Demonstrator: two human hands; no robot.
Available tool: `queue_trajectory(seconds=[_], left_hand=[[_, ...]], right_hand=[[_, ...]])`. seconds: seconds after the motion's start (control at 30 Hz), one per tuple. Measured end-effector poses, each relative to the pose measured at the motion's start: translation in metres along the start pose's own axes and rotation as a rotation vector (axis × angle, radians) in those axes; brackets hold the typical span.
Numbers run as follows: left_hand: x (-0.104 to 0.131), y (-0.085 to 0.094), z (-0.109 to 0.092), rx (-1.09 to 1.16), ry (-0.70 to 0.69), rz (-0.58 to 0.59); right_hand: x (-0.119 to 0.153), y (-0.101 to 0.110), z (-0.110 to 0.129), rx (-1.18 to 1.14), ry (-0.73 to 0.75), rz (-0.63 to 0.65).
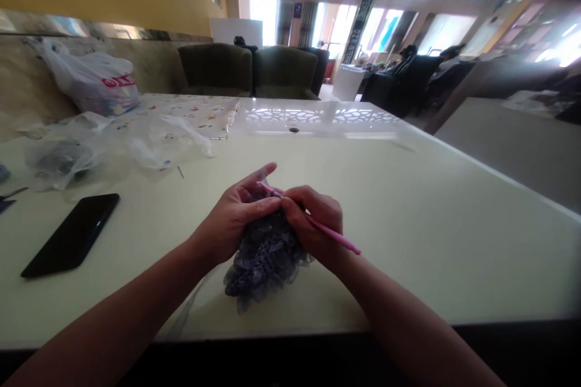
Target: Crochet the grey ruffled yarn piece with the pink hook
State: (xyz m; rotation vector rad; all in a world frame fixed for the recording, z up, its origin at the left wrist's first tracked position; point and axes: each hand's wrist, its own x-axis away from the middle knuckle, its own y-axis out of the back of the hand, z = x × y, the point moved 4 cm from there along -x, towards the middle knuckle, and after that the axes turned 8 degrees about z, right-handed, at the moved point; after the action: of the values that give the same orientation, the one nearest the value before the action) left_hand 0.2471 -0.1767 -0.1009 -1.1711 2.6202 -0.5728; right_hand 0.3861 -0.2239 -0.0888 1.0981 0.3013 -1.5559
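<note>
A ruffled grey-blue crochet piece [265, 254] hangs below my hands, its lower tip close to the pale tabletop. My left hand [233, 211] grips its upper edge, thumb across the front and index finger stretched out. Between the fingers of my right hand [313, 214] is a pink crochet hook [333, 234], slanting with its handle toward the lower right. The hook's tip lies by my left fingers, at the top of the work. A thin translucent strand runs up by my left index finger; exactly how it loops on the hook is too small to tell.
A black phone [72, 236] lies at the left on the table [408, 242]. Behind it are clear plastic bags [63, 160], a patterned cloth [190, 112] and a full white carrier bag [93, 78]. Green armchairs [285, 69] stand beyond the far edge; people sit farther back right.
</note>
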Motion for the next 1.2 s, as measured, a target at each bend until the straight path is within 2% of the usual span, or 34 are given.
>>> queue_trajectory(seconds=[0.07, 0.23, 0.33, 0.4, 0.5, 0.57, 0.63, 0.7, 0.8, 0.93, 1.03, 1.13, 1.2], left_hand=[[0.0, -0.002, 0.002, -0.021, -0.022, -0.046], [-0.001, 0.003, -0.005, -0.179, 0.06, -0.084], [0.001, 0.005, -0.007, -0.341, 0.001, -0.195], [0.004, 0.005, -0.003, -0.364, -0.019, -0.27], [0.007, 0.003, 0.007, -0.102, 0.064, -0.258], [0.008, 0.001, 0.011, 0.069, 0.174, -0.178], [0.011, 0.001, 0.009, 0.141, 0.252, -0.095], [0.013, 0.002, 0.003, 0.155, 0.269, -0.039], [0.017, 0.01, -0.008, 0.117, 0.231, -0.021], [0.022, 0.028, -0.02, 0.056, 0.206, -0.036], [0.024, 0.038, -0.025, 0.003, 0.213, -0.047], [0.023, 0.036, -0.02, -0.076, 0.221, -0.055], [0.022, 0.028, -0.009, -0.105, 0.22, -0.046]], right_hand=[[-0.002, 0.0, -0.002, 0.089, 0.1, 0.069], [-0.005, -0.005, -0.01, 0.357, 0.226, 0.281], [-0.003, -0.012, -0.008, 0.643, 0.277, 0.224], [-0.001, -0.016, -0.005, 0.777, 0.303, 0.159], [0.004, -0.018, 0.003, 0.836, 0.359, 0.101], [0.007, -0.016, 0.006, 0.798, 0.398, 0.065], [0.008, -0.014, 0.008, 0.717, 0.428, 0.055], [0.008, -0.012, 0.008, 0.623, 0.442, 0.062], [0.007, -0.011, 0.007, 0.473, 0.405, 0.082], [0.001, -0.008, 0.005, 0.169, 0.258, 0.141], [-0.004, -0.005, 0.002, -0.078, 0.05, 0.246], [-0.005, -0.007, -0.005, -0.347, -0.176, 0.36], [-0.004, -0.009, -0.007, -0.402, -0.205, 0.34]])
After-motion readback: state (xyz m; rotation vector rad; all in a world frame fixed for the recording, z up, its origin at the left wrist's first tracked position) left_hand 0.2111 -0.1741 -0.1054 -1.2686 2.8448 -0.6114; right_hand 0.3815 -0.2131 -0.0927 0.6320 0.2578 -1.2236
